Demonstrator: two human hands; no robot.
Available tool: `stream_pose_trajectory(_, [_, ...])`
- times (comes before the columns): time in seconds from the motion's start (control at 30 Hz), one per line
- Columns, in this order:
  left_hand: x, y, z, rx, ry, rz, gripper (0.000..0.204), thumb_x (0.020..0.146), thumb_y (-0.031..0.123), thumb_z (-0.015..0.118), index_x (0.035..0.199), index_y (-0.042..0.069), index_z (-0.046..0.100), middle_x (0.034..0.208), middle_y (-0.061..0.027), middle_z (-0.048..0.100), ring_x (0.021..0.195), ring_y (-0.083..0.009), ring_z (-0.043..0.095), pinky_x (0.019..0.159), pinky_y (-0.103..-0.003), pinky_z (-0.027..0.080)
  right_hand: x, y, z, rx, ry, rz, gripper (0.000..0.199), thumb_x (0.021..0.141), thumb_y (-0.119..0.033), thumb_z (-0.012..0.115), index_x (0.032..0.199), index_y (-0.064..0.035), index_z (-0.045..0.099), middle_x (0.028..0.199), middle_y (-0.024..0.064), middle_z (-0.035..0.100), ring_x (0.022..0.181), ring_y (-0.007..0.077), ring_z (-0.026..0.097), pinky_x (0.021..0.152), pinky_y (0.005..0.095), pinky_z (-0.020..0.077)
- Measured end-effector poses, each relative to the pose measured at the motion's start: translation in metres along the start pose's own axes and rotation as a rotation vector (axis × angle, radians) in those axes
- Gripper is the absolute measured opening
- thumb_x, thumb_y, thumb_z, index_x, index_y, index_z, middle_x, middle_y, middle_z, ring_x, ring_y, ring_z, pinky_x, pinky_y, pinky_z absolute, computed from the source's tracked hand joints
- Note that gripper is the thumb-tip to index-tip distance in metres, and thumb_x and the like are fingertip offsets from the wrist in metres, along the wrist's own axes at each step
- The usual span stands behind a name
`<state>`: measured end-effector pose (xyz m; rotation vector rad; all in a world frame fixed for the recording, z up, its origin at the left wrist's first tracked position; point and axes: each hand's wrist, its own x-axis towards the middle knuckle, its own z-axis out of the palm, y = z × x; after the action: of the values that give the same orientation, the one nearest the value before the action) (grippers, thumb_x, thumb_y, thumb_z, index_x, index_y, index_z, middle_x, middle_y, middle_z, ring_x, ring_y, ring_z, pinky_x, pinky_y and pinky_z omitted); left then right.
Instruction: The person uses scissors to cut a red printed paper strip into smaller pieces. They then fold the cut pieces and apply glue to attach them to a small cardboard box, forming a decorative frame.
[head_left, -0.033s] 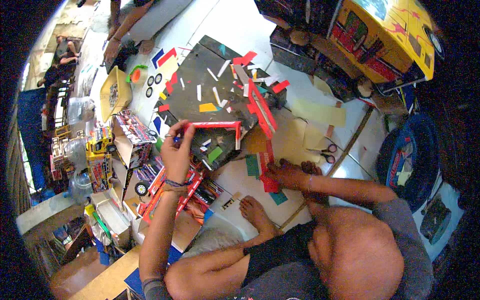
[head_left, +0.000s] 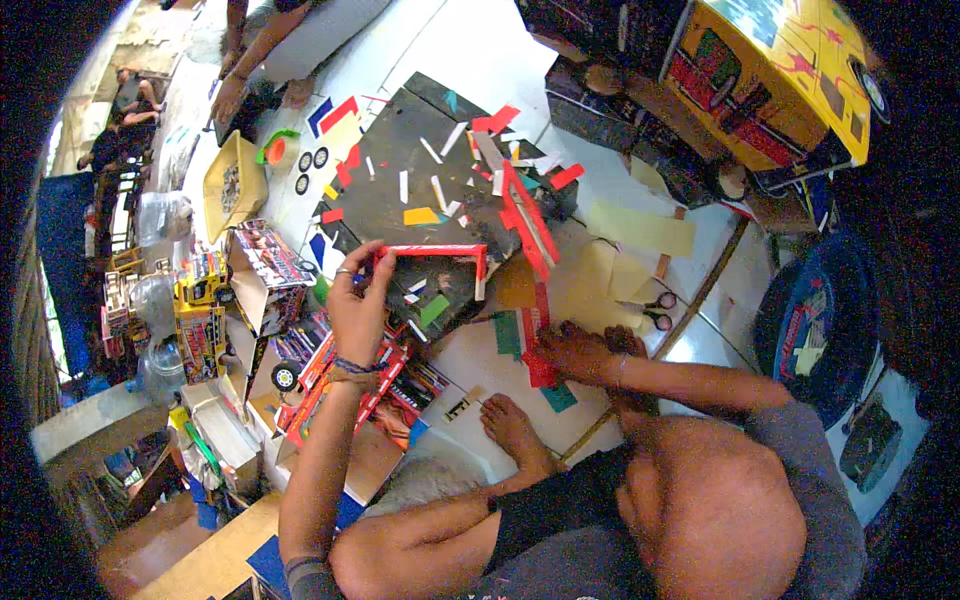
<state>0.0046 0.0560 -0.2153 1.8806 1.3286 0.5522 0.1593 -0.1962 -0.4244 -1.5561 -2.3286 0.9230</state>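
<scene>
My left hand (head_left: 357,305) is raised over the near-left edge of a dark board (head_left: 400,135). Its thumb and fingers pinch one end of a thin red L-shaped strip (head_left: 435,250), whose short leg points toward me and has a white face. Lower and to the right, my right hand (head_left: 575,355) lies closed at the edge of a red strip (head_left: 540,372) with a pale band. Green pieces (head_left: 508,335) stick out beside that strip. Its fingertips are partly hidden. A longer red layered piece (head_left: 525,222) leans over the board's right side.
Small coloured offcuts (head_left: 420,216) litter the board. Scissors (head_left: 660,310) lie by pale sheets (head_left: 650,230) at right. A yellow toy truck (head_left: 780,90) stands far right, and a yellow tray (head_left: 232,190) far left. Printed red parts (head_left: 350,390) crowd my left forearm. Another person's arms (head_left: 250,65) show at the top.
</scene>
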Motion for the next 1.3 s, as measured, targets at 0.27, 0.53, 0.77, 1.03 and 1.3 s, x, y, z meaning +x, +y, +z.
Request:
stream_pose_trajectory(0.27, [-0.037, 0.011, 0.0, 0.345, -0.045, 0.874, 0.036, 0.08, 0.009, 0.076, 0.114, 0.011, 0.065, 0.108, -0.0106, 0.062, 0.102, -0.032, 0.061, 0.085, -0.041, 0.051, -0.014, -0.02, -0.077, 0.59, 0.127, 0.253, 0.053, 0.09, -0.036, 0.069, 0.125, -0.0035, 0.047, 0.111, 0.02, 0.066, 0.101, 0.0393, 0.066, 0.086, 0.0495, 0.0531])
stream_pose_trajectory(0.53, [-0.098, 0.03, 0.051, -0.065, -0.455, 0.331, 0.034, 0.086, 0.019, 0.075, 0.115, 0.006, 0.063, 0.105, -0.0136, 0.068, 0.097, -0.0314, 0.067, 0.086, -0.039, 0.052, -0.024, -0.041, -0.164, 0.797, 0.278, 0.138, 0.027, 0.098, -0.021, 0.061, 0.119, -0.004, 0.057, 0.109, 0.0135, 0.068, 0.104, 0.0258, 0.066, 0.089, 0.0368, 0.0513])
stream_pose_trajectory(0.77, [-0.084, 0.049, 0.043, -0.257, -0.402, 0.034, 0.023, 0.093, 0.019, 0.069, 0.11, 0.004, 0.065, 0.097, -0.0077, 0.072, 0.086, -0.0136, 0.069, 0.075, -0.029, 0.054, -0.015, -0.053, -0.199, 0.996, 0.527, 0.401, 0.025, 0.09, -0.019, 0.073, 0.108, -0.0052, 0.065, 0.1, 0.0074, 0.071, 0.095, 0.0186, 0.068, 0.087, 0.0317, 0.0524])
stream_pose_trajectory(1.03, [-0.077, 0.067, 0.046, -0.309, -0.432, 0.125, 0.026, 0.092, 0.017, 0.07, 0.114, 0.006, 0.065, 0.105, -0.0084, 0.07, 0.1, -0.019, 0.067, 0.089, -0.031, 0.051, -0.022, -0.062, -0.225, 0.859, 0.624, 0.474, 0.016, 0.089, -0.013, 0.072, 0.101, -0.0038, 0.067, 0.094, 0.0056, 0.071, 0.091, 0.0127, 0.067, 0.084, 0.0282, 0.0524])
stream_pose_trajectory(1.3, [-0.061, 0.084, 0.04, -0.28, -0.428, 0.235, 0.015, 0.09, 0.01, 0.07, 0.105, 0.005, 0.069, 0.101, -0.0084, 0.07, 0.095, -0.0186, 0.067, 0.086, -0.031, 0.052, -0.032, -0.054, -0.23, 1.272, 0.575, 0.489, 0.015, 0.092, -0.016, 0.07, 0.099, -0.0027, 0.071, 0.098, 0.0035, 0.072, 0.094, 0.0124, 0.065, 0.088, 0.0289, 0.0505])
